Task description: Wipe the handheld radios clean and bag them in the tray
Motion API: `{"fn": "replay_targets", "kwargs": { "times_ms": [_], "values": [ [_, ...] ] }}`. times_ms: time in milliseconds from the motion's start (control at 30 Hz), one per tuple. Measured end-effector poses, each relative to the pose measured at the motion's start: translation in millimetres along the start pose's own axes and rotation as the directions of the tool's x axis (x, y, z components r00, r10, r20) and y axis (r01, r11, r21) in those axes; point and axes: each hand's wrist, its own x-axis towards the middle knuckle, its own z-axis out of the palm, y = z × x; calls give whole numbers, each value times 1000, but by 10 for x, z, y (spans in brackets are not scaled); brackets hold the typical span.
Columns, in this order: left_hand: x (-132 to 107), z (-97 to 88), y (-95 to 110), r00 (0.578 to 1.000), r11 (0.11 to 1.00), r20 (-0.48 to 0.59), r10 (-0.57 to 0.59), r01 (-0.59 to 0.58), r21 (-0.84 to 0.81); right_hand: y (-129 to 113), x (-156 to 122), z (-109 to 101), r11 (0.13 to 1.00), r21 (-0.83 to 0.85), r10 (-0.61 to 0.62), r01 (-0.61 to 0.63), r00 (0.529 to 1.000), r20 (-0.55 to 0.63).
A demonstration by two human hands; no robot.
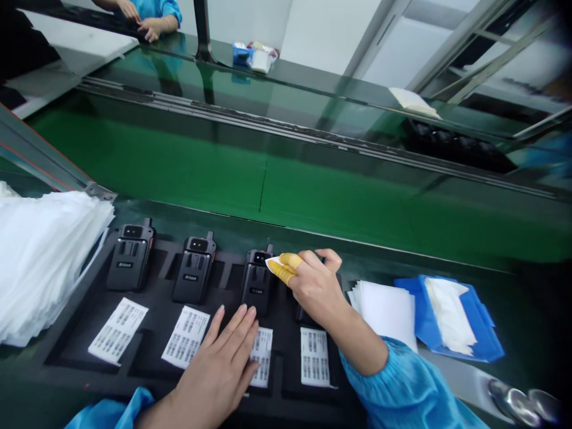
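Black two-way radios lie in a black foam tray (147, 381), the two on the left being a radio (129, 256) and a second radio (193, 271). My right hand (315, 283), with yellow finger cots on its thumb and a finger, pinches a small white wipe (273, 262) at the upper edge of the third radio (257, 286). My left hand (223, 363) is flat, fingertips at that radio's lower end, partly covering a barcode label sheet (264, 357). Beneath my right hand, a fourth radio (304, 314) is mostly hidden. Other label sheets (118, 330) lie below the radios.
White sleeves (49, 256) are piled at left. To the right are white sheets (384, 310) and a blue packet (485, 328) with white wipes. A green conveyor belt (223, 167) runs beyond the tray. Across it, another person's hands (145, 21) work at the far bench.
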Motion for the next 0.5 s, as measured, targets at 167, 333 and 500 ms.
{"fn": "replay_targets", "kwargs": {
  "times_ms": [167,333,500],
  "values": [
    [21,-13,-1,1000,1000,-21,18,-17,25,9,-33,-19,976,-85,184,-199,971,-152],
    [37,-21,5,999,999,-33,10,-8,50,-249,140,35,986,-69,136,-150,975,-177],
    [57,-29,-2,999,999,-33,16,-15,40,-409,233,104,988,-59,133,-143,981,-139]
  ]
}}
